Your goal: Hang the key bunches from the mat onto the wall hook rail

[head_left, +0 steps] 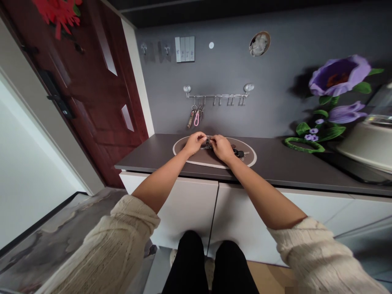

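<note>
Both my hands meet over an oval grey mat [186, 159] with a pale border on a dark countertop [275, 163]. My left hand [194, 143] and my right hand [222, 148] are closed in pinches on a small bunch of keys [207, 143] held between them. More dark keys or fobs [239, 154] lie on the mat just right of my right hand. On the wall behind, a metal hook rail [217, 96] carries a hanging key bunch with a pink strap [196, 116].
A dark red door [92, 90] stands at the left. Purple artificial flowers [337, 94] and a pale appliance [367, 143] sit at the right of the counter. White cabinet fronts [190, 204] are below, my legs close to them.
</note>
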`<state>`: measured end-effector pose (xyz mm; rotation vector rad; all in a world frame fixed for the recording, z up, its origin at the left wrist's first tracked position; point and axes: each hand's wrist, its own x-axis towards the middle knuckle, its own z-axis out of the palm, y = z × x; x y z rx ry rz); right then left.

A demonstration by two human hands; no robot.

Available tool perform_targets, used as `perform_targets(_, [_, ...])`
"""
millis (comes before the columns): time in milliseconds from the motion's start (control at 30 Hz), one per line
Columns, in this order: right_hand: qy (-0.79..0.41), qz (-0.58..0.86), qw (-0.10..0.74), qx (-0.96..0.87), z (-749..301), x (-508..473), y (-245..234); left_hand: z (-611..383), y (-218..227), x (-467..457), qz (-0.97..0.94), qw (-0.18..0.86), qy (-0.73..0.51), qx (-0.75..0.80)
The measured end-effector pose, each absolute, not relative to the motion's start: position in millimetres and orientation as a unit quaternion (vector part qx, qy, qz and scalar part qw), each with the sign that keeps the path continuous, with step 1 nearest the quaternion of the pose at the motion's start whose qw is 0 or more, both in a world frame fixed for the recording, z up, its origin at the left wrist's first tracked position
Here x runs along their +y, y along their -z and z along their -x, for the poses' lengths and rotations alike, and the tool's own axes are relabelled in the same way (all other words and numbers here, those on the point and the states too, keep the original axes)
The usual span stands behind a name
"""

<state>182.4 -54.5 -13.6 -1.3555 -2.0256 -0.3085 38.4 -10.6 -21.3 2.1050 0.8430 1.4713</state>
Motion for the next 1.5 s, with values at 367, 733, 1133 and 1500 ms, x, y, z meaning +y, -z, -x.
perform_targets(367, [0.07, 0.487, 0.431, -0.756, -181, -53, 13, -40, 21, -13, -0.759, 0.226, -0.528, 0.308])
perform_targets(733, [0.052, 0.48, 0.448, -0.753, -183, -57, 10, -43, 22, -13, -0.762, 0.192, -0.537, 0.306])
perform_targets(1133, [0.082, 0.47, 0.466, -0.745, -188, -47, -10, -46, 29, -4, -0.729, 0.172, -0.537, 0.388])
perform_targets(1500, [0.017, 0.491, 0.517, -0.701, -183, 5, -54, -47, 32, 0, -0.683, 0.223, -0.536, 0.444])
